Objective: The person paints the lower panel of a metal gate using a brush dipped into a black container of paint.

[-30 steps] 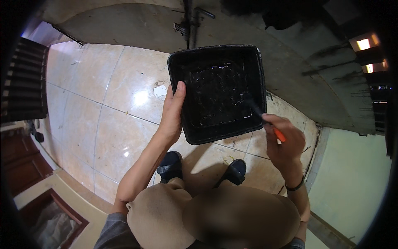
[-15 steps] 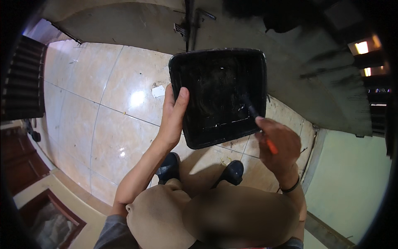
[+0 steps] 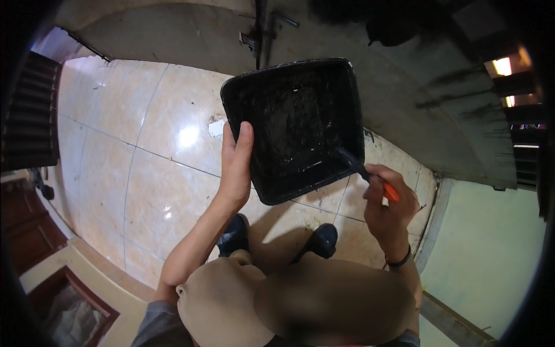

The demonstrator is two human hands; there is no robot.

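Observation:
A black square tub (image 3: 289, 124) is tilted toward me above the floor, its inside dark and wet-looking with small glints. My left hand (image 3: 237, 165) grips its left wall, thumb over the rim and fingers behind the outside. In my right hand (image 3: 392, 199) is a paintbrush with an orange handle (image 3: 392, 192), fingers closed round it. The brush's dark front part (image 3: 351, 161) reaches over the tub's lower right corner to the inside. Its tip blends with the dark tub, so I cannot tell whether it touches the bottom.
Ahead stands a grey-green metal gate or panel (image 3: 404, 98) with black smears. Below are glossy beige floor tiles (image 3: 156, 191) with a white scrap (image 3: 216, 128). My feet in dark shoes (image 3: 321, 240) are under the tub. A pale green wall (image 3: 480, 243) rises at the right.
The tub has shifted slightly left and turned a little anticlockwise. My right hand has moved slightly right, and the brush has drawn down toward the tub's lower right corner.

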